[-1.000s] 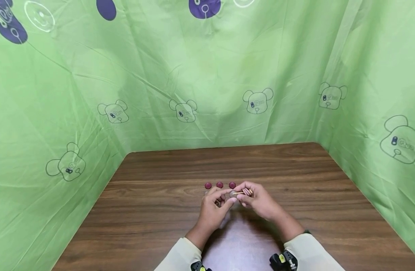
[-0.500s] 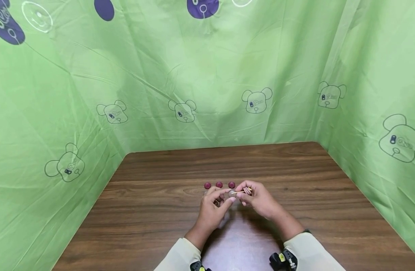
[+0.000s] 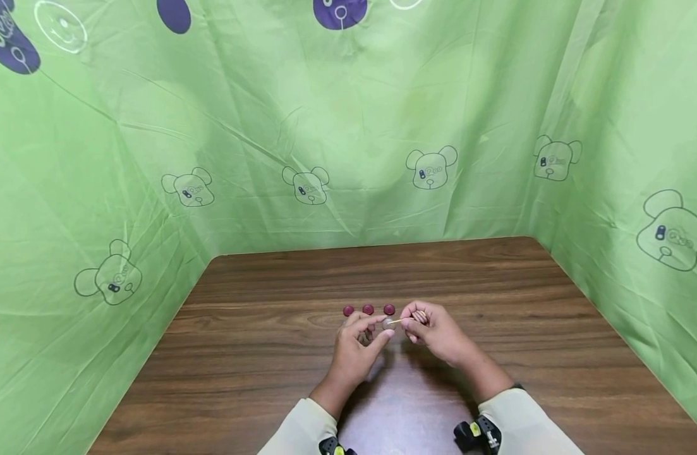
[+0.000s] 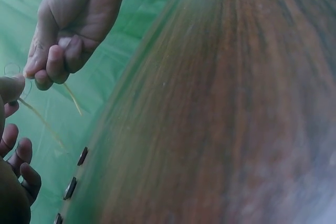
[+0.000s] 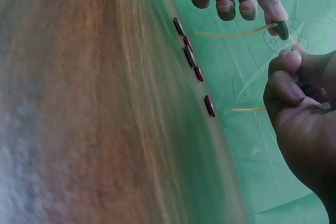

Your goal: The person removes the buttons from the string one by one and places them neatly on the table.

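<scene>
Eased the right hand slightly away from the left hand. Pinching a yellow cord in the right, running to a small disc pinched by left finger and thumb. Just beyond, see maroon discs on wooden table, then green curtain.

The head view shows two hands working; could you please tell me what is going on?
A person's left hand pinches a small dark disc, which appears threaded on a thin yellow cord. The right hand pinches the cord close beside it. Three dark red discs lie in a row on the wooden table.
</scene>
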The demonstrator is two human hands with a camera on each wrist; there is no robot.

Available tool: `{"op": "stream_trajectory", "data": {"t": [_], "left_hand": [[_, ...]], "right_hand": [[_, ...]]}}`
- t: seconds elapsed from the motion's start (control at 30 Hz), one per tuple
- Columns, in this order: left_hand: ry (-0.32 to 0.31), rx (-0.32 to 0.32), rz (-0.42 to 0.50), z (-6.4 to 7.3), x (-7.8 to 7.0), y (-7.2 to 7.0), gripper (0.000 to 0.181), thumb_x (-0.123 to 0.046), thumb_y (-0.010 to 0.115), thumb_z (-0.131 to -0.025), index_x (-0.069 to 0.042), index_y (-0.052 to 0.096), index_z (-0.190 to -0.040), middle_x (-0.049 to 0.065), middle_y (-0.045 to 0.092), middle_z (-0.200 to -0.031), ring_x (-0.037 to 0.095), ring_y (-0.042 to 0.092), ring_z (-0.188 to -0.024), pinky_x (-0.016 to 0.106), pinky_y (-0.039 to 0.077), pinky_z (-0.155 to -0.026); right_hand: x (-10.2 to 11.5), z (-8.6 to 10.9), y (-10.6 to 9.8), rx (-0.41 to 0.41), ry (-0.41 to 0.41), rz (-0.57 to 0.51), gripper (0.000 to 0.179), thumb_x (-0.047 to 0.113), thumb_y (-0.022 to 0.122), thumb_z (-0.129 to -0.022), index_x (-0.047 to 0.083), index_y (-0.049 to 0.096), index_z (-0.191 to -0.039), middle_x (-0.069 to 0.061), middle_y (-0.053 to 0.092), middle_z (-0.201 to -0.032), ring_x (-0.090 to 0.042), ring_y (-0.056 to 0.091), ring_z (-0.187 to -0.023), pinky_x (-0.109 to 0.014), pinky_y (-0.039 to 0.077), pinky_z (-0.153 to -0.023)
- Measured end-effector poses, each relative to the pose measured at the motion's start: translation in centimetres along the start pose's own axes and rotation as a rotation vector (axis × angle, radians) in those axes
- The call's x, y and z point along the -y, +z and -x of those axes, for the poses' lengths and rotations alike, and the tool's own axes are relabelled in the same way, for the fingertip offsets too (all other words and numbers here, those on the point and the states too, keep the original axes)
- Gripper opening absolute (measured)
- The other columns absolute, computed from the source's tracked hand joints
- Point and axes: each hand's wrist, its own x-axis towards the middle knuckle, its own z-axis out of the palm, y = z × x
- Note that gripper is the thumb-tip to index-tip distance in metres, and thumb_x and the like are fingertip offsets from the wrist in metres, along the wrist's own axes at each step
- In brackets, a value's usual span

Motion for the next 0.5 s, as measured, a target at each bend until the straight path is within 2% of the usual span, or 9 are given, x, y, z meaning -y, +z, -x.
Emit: {"op": "stream_trajectory", "data": {"t": [0.07, 0.13, 0.3, 0.37, 0.5], "left_hand": [[-0.012, 0.002, 0.007, 0.01, 0.04, 0.0, 0.026, -0.009, 0.09, -0.09, -0.007, 0.084, -0.114, 0.031, 0.063, -0.095, 0.041, 0.062, -0.079, 0.02, 0.052, -0.069], [-0.02, 0.005, 0.012, 0.02, 0.08, -0.01, 0.026, -0.009, 0.09, -0.09, -0.007, 0.084, -0.115, 0.03, 0.063, -0.096, 0.043, 0.062, -0.081, 0.022, 0.053, -0.071], [-0.023, -0.008, 0.009, -0.04, 0.21, -0.07, 0.025, -0.008, 0.09, -0.089, -0.006, 0.085, -0.113, 0.019, 0.064, -0.094, 0.041, 0.062, -0.081, 0.026, 0.055, -0.07], [-0.02, -0.011, 0.003, -0.12, 0.19, -0.08, 0.025, -0.008, 0.09, -0.088, -0.006, 0.085, -0.113, 0.018, 0.064, -0.094, 0.04, 0.062, -0.081, 0.026, 0.054, -0.069], [-0.016, -0.007, -0.004, -0.17, 0.19, -0.08, 0.025, -0.008, 0.09, -0.088, -0.006, 0.085, -0.112, 0.023, 0.064, -0.096, 0.038, 0.062, -0.082, 0.025, 0.054, -0.07]], "right_hand": [[-0.04, 0.01, -0.06, 0.004, -0.005, -0.002, 0.013, 0.0, 0.062, -0.107, -0.012, 0.06, -0.104, 0.001, 0.057, -0.072, -0.005, 0.05, -0.063, -0.018, 0.039, -0.058], [-0.08, 0.03, -0.13, 0.006, -0.005, -0.008, 0.014, 0.0, 0.061, -0.108, -0.012, 0.059, -0.104, 0.001, 0.056, -0.072, -0.005, 0.049, -0.063, -0.018, 0.039, -0.058], [-0.03, 0.07, -0.4, -0.008, -0.011, -0.018, 0.013, -0.002, 0.059, -0.109, -0.014, 0.056, -0.105, 0.001, 0.055, -0.071, -0.005, 0.049, -0.062, -0.018, 0.039, -0.058], [0.02, 0.08, -0.56, -0.02, -0.018, -0.022, 0.013, -0.003, 0.058, -0.108, -0.015, 0.055, -0.105, 0.001, 0.055, -0.071, -0.005, 0.049, -0.062, -0.019, 0.039, -0.058], [0.08, 0.11, -0.89, -0.043, -0.014, -0.029, 0.016, -0.002, 0.06, -0.108, -0.016, 0.054, -0.106, 0.001, 0.054, -0.071, -0.005, 0.05, -0.063, -0.019, 0.04, -0.058]]}}
